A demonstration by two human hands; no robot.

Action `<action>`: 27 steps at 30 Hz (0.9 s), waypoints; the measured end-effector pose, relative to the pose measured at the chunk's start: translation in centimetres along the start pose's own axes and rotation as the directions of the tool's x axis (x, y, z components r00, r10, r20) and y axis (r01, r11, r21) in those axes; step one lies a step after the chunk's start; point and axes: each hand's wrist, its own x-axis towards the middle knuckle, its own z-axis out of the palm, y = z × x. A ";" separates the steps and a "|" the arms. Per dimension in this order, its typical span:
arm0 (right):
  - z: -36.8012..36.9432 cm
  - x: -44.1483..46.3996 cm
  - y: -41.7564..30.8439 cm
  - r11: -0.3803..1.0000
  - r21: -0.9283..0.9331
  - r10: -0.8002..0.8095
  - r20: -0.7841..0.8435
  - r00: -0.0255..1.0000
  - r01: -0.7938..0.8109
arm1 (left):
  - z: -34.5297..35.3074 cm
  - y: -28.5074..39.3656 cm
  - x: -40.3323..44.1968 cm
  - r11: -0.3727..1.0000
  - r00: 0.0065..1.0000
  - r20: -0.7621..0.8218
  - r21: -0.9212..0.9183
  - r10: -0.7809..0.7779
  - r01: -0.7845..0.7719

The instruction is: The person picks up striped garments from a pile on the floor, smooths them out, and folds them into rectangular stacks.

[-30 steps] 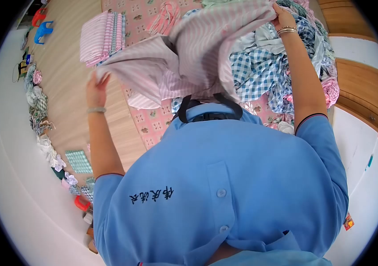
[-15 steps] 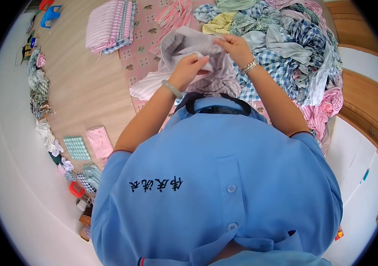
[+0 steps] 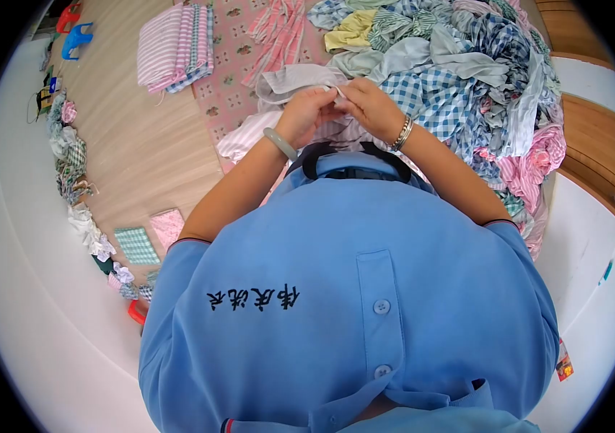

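A pale pink-and-white striped cloth [image 3: 249, 135] lies bunched in front of my body, its greyish-white edge raised in a loose loop. My left hand [image 3: 309, 115], with a pale bangle at the wrist, pinches that edge. Close beside it, fingertips nearly meeting, my right hand [image 3: 374, 110] is closed on the same cloth; silver bracelets circle its wrist. The part of the cloth between and under my fingers is mostly hidden. Against the right hand's far side spreads a blue-and-white checked cloth [image 3: 430, 94] from the heap.
A large tangled heap of fabrics [image 3: 495, 68] covers the right side. Folded striped cloths [image 3: 170, 47] are stacked at the back left, on the wooden surface [image 3: 120, 130]. A green checked folded cloth [image 3: 136, 246] and a pink one [image 3: 167, 226] lie left. A blue stool [image 3: 76, 41] stands far left.
My hands have come together on the cloth's edge, the right one moving down and left. The raised part of the cloth has sunk lower. The view has shifted slightly.
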 end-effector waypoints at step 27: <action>-32.4 -15.7 -17.8 0.950 -0.186 0.027 -0.750 0.661 -0.250 | -4.1 -2.9 15.7 -0.371 0.890 0.424 0.863 0.164 -0.343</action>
